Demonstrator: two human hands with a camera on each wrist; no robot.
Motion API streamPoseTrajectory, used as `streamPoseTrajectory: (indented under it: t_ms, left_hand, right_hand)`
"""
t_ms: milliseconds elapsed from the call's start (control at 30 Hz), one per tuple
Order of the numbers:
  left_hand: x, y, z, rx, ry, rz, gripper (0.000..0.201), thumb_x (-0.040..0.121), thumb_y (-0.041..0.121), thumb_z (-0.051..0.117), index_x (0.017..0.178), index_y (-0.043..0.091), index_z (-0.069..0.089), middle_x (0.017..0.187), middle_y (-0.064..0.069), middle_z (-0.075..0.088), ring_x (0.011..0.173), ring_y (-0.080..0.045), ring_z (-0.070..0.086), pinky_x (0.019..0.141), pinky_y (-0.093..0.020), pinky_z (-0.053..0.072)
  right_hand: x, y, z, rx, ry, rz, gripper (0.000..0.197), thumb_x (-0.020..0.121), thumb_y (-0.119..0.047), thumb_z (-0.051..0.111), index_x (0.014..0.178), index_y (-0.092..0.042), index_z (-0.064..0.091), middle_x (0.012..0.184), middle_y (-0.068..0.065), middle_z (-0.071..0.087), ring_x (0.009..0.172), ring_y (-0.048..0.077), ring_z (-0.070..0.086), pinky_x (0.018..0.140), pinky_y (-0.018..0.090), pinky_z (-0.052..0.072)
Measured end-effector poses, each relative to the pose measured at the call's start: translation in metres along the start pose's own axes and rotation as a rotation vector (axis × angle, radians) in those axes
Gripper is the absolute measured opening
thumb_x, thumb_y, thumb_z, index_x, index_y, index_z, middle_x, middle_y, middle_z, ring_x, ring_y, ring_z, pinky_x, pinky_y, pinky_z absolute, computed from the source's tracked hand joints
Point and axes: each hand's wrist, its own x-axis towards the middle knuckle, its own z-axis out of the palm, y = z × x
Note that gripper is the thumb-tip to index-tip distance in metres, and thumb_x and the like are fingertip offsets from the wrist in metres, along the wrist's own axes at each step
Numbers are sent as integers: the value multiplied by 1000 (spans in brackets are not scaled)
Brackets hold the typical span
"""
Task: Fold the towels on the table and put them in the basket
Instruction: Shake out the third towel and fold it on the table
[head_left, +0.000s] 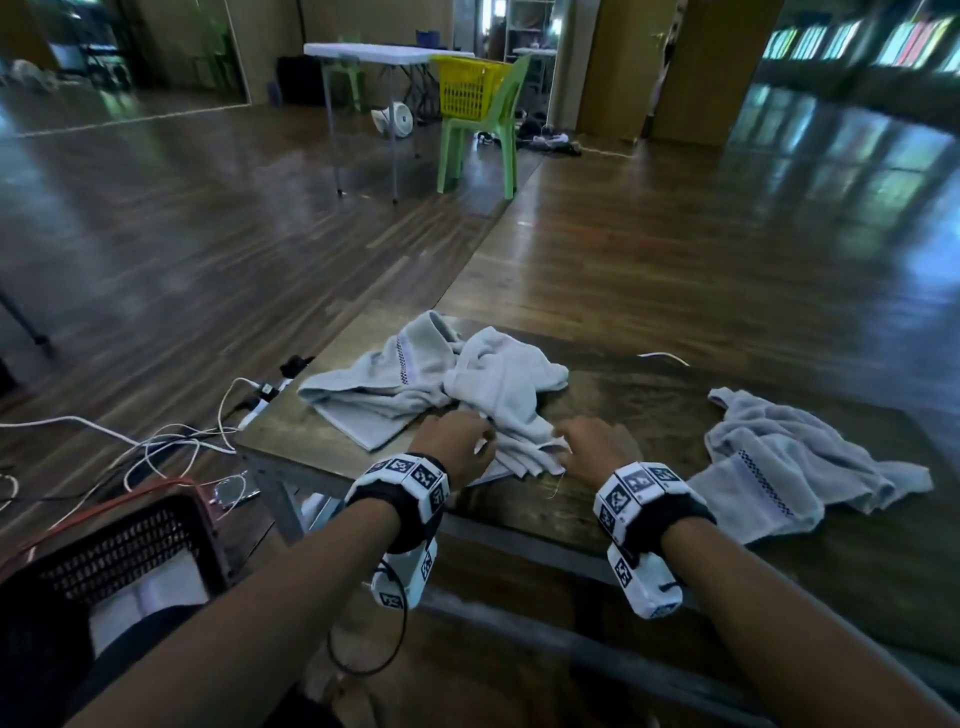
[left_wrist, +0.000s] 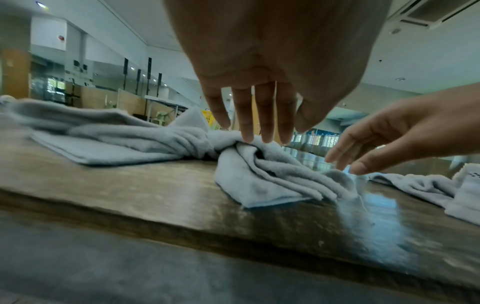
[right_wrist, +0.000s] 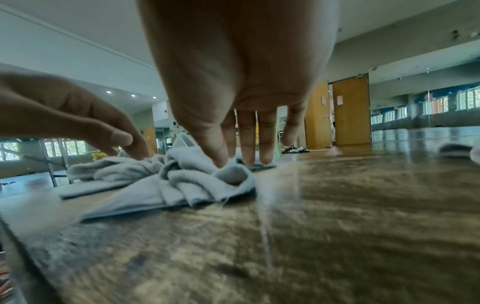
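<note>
A crumpled grey towel (head_left: 498, 395) lies in the middle of the wooden table (head_left: 649, 415), its bunched near corner (left_wrist: 272, 174) pointing at me. My left hand (head_left: 485, 441) reaches down with straight fingers (left_wrist: 262, 135) whose tips touch the top of the bunch. My right hand (head_left: 563, 441) comes in from the right, fingers extended, its thumb tip (right_wrist: 218, 162) on a fold of the same towel (right_wrist: 187, 183). Neither hand grips the cloth. A second grey towel (head_left: 374, 384) with a checkered stripe lies against it on the left. A third towel (head_left: 779, 467) lies crumpled at the right.
A black mesh basket (head_left: 130, 540) stands on the floor at my lower left with white cloth (head_left: 156, 592) inside. Cables (head_left: 171, 441) trail over the floor left of the table. Far off stand a yellow basket (head_left: 470, 85) on a green chair and a white table (head_left: 384, 50).
</note>
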Motion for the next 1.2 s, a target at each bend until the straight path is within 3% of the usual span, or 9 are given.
streamPoseTrajectory:
  t_ms: [200, 333, 433, 567, 733, 1000, 1200]
  left_hand:
    - [30, 15, 24, -5, 48, 18, 32, 87, 37, 40, 103, 21, 63, 112, 1, 64, 107, -23, 56, 91, -35, 32]
    - [40, 24, 27, -68, 53, -2, 33, 87, 34, 50, 119, 29, 57, 121, 6, 58, 114, -20, 50, 94, -37, 30]
    - [39, 33, 20, -107, 84, 8, 30, 86, 33, 54, 116, 37, 60, 122, 12, 57, 114, -18, 46, 91, -35, 30]
    - [38, 53, -7, -112, 215, -7, 17, 88, 35, 51, 99, 34, 63, 111, 14, 63, 110, -15, 49, 89, -34, 30]
    - [35, 83, -61, -49, 335, 64, 14, 89, 32, 47, 95, 29, 59, 100, 8, 66, 104, -17, 53, 95, -35, 28]
    - [21, 107, -139, 14, 361, 50, 18, 85, 24, 45, 91, 25, 62, 91, 1, 68, 93, -21, 60, 100, -36, 27]
    - [-5, 135, -168, -167, 416, 74, 14, 82, 37, 56, 84, 25, 62, 87, 7, 67, 87, -14, 61, 93, -33, 36]
  right_hand:
    - [17, 9, 16, 55, 48, 78, 22, 89, -29, 50, 102, -21, 65, 109, 6, 68, 103, 28, 61, 85, 33, 42]
    - [9, 13, 4, 130, 146, 24, 21, 89, -27, 50, 99, -22, 68, 101, 4, 71, 97, 26, 63, 85, 34, 43]
    - [-6, 17, -20, 167, 218, -41, 21, 88, -30, 53, 98, -22, 69, 99, 3, 71, 94, 26, 64, 87, 36, 46]
    - [-29, 25, -58, 210, 311, -97, 17, 86, -25, 55, 94, -21, 69, 98, -2, 71, 94, 22, 64, 89, 37, 45]
    - [-62, 36, -109, 181, 431, -148, 12, 87, -24, 56, 93, -21, 66, 97, -4, 71, 93, 19, 64, 89, 38, 45]
    - [-113, 48, -177, 165, 579, -122, 8, 84, -25, 60, 89, -23, 66, 92, -2, 71, 93, 21, 64, 89, 35, 43]
    - [-132, 47, -194, 244, 643, -117, 3, 82, -24, 62, 82, -24, 64, 85, -4, 71, 83, 20, 65, 86, 37, 46]
